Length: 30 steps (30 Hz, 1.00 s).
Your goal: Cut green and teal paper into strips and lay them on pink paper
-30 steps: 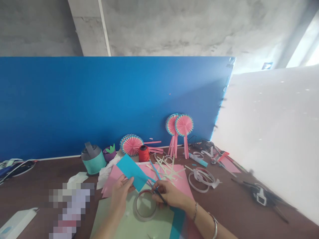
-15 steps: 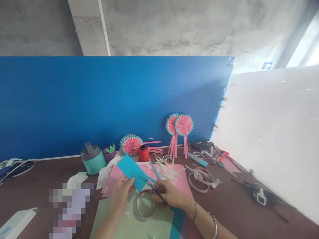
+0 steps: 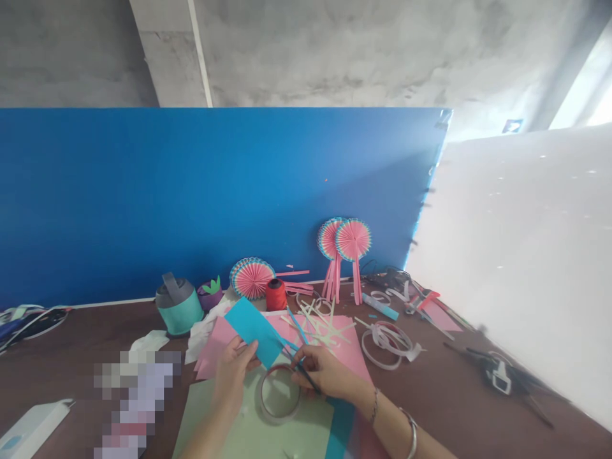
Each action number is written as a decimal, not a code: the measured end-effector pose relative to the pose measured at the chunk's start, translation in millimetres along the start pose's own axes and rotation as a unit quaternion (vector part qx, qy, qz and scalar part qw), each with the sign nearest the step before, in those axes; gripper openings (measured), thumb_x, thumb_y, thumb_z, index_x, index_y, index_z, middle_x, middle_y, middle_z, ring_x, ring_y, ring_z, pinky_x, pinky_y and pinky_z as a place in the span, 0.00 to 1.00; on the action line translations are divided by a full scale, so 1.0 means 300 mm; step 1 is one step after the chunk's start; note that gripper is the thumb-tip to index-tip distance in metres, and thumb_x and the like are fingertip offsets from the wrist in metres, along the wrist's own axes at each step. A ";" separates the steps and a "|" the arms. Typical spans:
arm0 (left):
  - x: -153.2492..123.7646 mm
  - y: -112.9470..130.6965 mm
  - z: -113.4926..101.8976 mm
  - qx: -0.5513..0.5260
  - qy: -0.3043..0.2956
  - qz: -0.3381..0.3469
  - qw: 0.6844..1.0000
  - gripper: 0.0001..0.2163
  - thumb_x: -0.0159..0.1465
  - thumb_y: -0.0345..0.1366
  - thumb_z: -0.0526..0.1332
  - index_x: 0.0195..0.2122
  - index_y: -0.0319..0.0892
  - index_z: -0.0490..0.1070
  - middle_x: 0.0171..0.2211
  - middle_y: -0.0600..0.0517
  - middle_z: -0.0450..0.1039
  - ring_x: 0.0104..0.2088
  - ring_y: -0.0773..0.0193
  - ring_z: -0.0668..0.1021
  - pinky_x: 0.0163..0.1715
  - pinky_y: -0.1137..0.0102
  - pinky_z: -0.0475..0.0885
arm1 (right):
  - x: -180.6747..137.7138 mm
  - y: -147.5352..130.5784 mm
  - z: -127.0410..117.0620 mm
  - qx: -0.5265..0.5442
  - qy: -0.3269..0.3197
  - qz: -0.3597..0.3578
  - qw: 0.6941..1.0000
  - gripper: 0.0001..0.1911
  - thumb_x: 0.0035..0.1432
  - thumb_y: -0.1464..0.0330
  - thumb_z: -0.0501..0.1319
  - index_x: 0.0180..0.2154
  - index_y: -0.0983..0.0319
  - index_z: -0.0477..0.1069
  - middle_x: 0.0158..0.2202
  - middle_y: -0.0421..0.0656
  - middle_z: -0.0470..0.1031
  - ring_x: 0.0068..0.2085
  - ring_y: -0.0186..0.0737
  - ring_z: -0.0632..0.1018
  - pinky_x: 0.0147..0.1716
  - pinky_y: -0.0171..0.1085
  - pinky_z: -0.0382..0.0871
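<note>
My left hand (image 3: 233, 373) pinches the near edge of a blue paper sheet (image 3: 253, 330) and holds it tilted above the table. My right hand (image 3: 322, 371) is closed round scissors (image 3: 301, 368), whose dark blades meet the sheet's right edge. A thin blue strip (image 3: 296, 325) sticks up from the cut. Just below both hands a roll of clear tape (image 3: 280, 394) lies on a pale green sheet (image 3: 248, 427). Pink paper (image 3: 335, 344) lies under the hands.
Pink-and-blue paper fans (image 3: 252, 278) (image 3: 347, 241) lean on the blue partition (image 3: 215, 191). A red thread spool (image 3: 276, 295), a teal ribbon roll (image 3: 179, 306), white paper strips (image 3: 320, 322), tape loops (image 3: 387, 341) and a white wall panel (image 3: 526, 255) surround the brown table (image 3: 454, 395).
Almost nothing moves. Both hands stay on the blue sheet, shifting only slightly.
</note>
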State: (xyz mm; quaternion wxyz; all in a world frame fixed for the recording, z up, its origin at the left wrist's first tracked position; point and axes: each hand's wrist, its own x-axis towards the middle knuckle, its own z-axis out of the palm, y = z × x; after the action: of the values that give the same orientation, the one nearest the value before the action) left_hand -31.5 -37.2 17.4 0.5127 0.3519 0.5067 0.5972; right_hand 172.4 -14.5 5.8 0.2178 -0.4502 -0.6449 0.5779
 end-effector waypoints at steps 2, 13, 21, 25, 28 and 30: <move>0.005 -0.007 -0.004 0.001 0.002 0.003 1.000 0.19 0.46 0.47 0.73 0.34 0.42 0.73 0.28 0.51 0.80 0.30 0.58 0.81 0.31 0.67 0.74 | 0.003 0.005 -0.001 0.004 0.000 -0.002 1.000 0.09 0.50 0.68 0.67 0.35 0.61 0.70 0.17 0.32 0.67 0.17 0.30 0.67 0.16 0.28 0.55; -0.004 0.007 0.001 -0.003 0.020 -0.005 1.000 0.18 0.45 0.46 0.73 0.32 0.42 0.73 0.28 0.51 0.80 0.30 0.58 0.82 0.32 0.67 0.74 | -0.001 -0.001 -0.003 -0.007 0.013 -0.031 0.999 0.08 0.49 0.69 0.67 0.33 0.61 0.71 0.14 0.31 0.65 0.16 0.30 0.64 0.16 0.29 0.53; 0.004 -0.007 -0.007 -0.004 0.013 0.001 1.000 0.18 0.47 0.45 0.72 0.35 0.41 0.74 0.31 0.50 0.82 0.32 0.57 0.82 0.32 0.67 0.75 | 0.003 0.007 -0.010 -0.025 0.021 -0.041 0.999 0.07 0.49 0.72 0.65 0.34 0.62 0.71 0.15 0.32 0.66 0.17 0.30 0.64 0.16 0.29 0.53; 0.003 -0.005 -0.009 -0.001 0.010 -0.003 1.000 0.18 0.46 0.45 0.72 0.33 0.41 0.73 0.30 0.49 0.82 0.32 0.57 0.82 0.32 0.68 0.75 | 0.011 0.021 -0.009 -0.029 0.024 -0.042 0.998 0.07 0.49 0.73 0.65 0.34 0.62 0.72 0.15 0.33 0.67 0.17 0.31 0.66 0.17 0.29 0.53; 0.003 -0.003 -0.010 -0.008 0.004 -0.007 1.000 0.18 0.46 0.45 0.73 0.34 0.41 0.74 0.30 0.49 0.82 0.32 0.57 0.82 0.32 0.67 0.75 | 0.018 0.032 -0.006 -0.023 0.023 -0.036 0.999 0.08 0.48 0.72 0.66 0.34 0.62 0.73 0.16 0.33 0.68 0.17 0.30 0.67 0.17 0.29 0.54; 0.003 -0.004 -0.010 -0.014 -0.010 -0.011 1.000 0.18 0.46 0.45 0.73 0.34 0.41 0.75 0.30 0.48 0.82 0.32 0.57 0.82 0.33 0.67 0.75 | 0.022 0.036 -0.005 -0.019 0.020 -0.032 0.999 0.09 0.48 0.71 0.67 0.34 0.62 0.72 0.15 0.32 0.67 0.17 0.30 0.67 0.16 0.28 0.54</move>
State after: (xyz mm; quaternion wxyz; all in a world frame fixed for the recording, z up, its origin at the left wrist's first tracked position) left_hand -34.1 -37.0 15.5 0.5285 0.3453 0.4973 0.5951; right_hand 173.9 -8.9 -5.6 0.2400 -0.4450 -0.6654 0.5492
